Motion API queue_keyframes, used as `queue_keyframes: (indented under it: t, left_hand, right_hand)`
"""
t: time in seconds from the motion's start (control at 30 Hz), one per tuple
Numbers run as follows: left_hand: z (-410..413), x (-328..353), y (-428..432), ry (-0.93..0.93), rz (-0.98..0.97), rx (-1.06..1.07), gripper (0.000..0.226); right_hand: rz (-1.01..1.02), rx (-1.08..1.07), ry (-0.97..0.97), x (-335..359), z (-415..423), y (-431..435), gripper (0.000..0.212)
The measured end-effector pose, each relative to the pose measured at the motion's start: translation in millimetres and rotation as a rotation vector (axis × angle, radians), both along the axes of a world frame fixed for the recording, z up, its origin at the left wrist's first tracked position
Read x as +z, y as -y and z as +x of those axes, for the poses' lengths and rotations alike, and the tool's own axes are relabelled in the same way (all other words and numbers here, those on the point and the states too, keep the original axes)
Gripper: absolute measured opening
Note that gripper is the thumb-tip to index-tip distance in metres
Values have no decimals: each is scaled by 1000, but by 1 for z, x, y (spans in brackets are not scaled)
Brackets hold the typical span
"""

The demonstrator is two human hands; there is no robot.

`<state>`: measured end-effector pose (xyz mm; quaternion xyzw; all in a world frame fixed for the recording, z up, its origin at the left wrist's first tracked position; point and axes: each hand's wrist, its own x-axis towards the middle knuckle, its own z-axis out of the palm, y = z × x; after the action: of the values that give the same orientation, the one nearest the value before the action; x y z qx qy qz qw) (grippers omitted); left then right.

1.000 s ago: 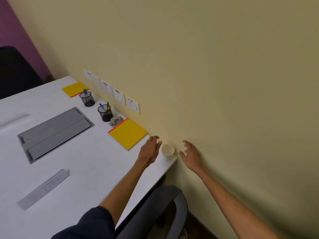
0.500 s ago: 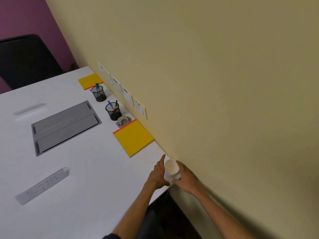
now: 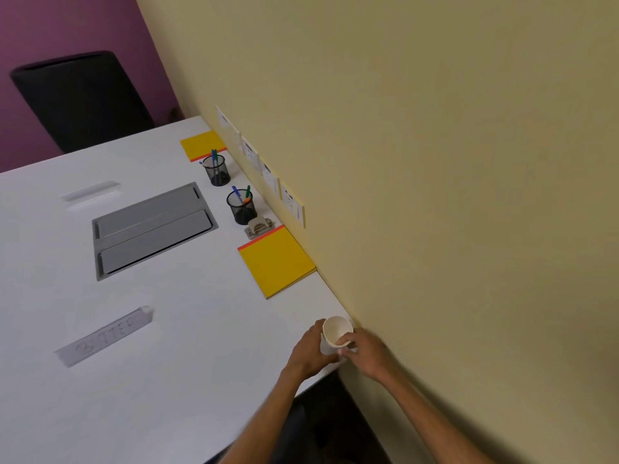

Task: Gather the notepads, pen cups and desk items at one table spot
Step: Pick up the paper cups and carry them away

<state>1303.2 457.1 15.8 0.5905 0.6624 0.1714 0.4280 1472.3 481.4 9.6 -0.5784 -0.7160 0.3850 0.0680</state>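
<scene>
cup: white paper cup [image 3: 336, 330], lower centre-right of frame, at the corner of the white desk [image 3: 201, 380] right against the yellow wall [image 3: 435, 162]. Mouth is tipped toward the camera and it looks empty. Can't tell if the base is off the desk.
left hand [image 3: 310, 351]: fingers curled round the cup's left side, gripping it.
right hand [image 3: 366, 353]: thumb and fingers pinch the near rim and the right side of the cup.
handling: thin paper, very light, and it crushes easily. Hold it low on the body with a loose wrap, not by the rim, which ovals under a pinch. One hand should be enough.
gather spot (guess): the row along the wall, centre to upper centre of frame.
row, near to far: near yellow notepad [image 3: 276, 261] with an orange-red strip, small grey metal desk tool [image 3: 258, 226] (punch or stapler, can't tell), near black wire-mesh pen cup [image 3: 242, 209], far black wire-mesh pen cup [image 3: 217, 171], far yellow notepad [image 3: 202, 145].
pen cups: top-heavy with pens in them, so grip the mesh wall and keep them upright.
notepads: flat and stiff enough to slide, or lift by an edge.
also on desk: grey cable hatch [image 3: 152, 229] at centre-left, clear nameplate [image 3: 104, 336] at lower left.
risk: the cup is at the desk corner, so a slip drops it off the edge.
</scene>
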Motion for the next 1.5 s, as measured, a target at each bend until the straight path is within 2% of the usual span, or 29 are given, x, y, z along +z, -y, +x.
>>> queue_keyframes:
  t: [0.17,0.4,0.57,0.67,0.87,1.03,1.5]
  left_hand:
    - [-22,16,3,-9,85,72,87]
    - [-58,60,11,-15,256,170,90]
    - [-95,92,20,-75,315,151,80]
    - [-115,105,27,-134,340,143,82]
    - [-152,127,52,-201,378,119,83]
    - [-190,139,80,-232,407,150,81]
    - [-265,153,142,-242,415,273,84]
  right_hand:
    - [-106,-31,-178,20,-21,-9,27]
    - [-70,-55,-370,61,-60,-15,28]
    - [-7,-43,-503,95,-93,-9,53]
    - [-17,-77,-558,111,-113,-5,72]
    - [-14,-58,-471,136,-154,9,83]
    - [-4,89,-358,167,-192,21,60]
    - [31,330,-320,190,-271,54,51]
